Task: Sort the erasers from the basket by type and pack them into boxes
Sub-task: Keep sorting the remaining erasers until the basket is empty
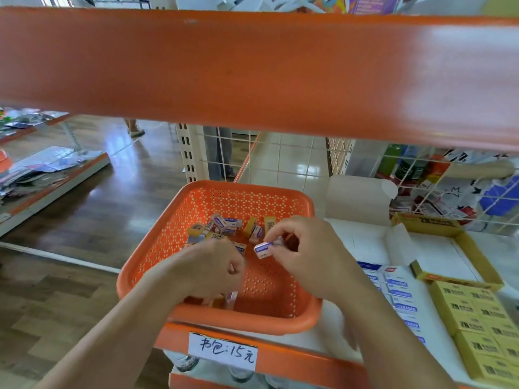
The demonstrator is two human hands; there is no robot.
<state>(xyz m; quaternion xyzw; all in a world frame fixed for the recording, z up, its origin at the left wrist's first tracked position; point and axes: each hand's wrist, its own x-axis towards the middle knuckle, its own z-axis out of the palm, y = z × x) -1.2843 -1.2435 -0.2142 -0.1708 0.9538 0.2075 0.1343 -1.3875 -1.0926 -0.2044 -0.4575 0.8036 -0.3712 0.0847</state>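
- The right hand (306, 248) is pinching a white-and-purple eraser (263, 249) with its fingertips, above the orange basket (174, 240).
- The left hand (213, 270) is curling its fingers down inside the basket; I cannot tell if it is gripping anything.
- Other loose erasers (224, 226) are lying at the basket's far side.

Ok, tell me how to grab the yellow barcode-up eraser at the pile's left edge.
Come from above and the left: the yellow eraser lies flat, its left side open toward bare basket floor. Pinch its two long side faces, likely easiest.
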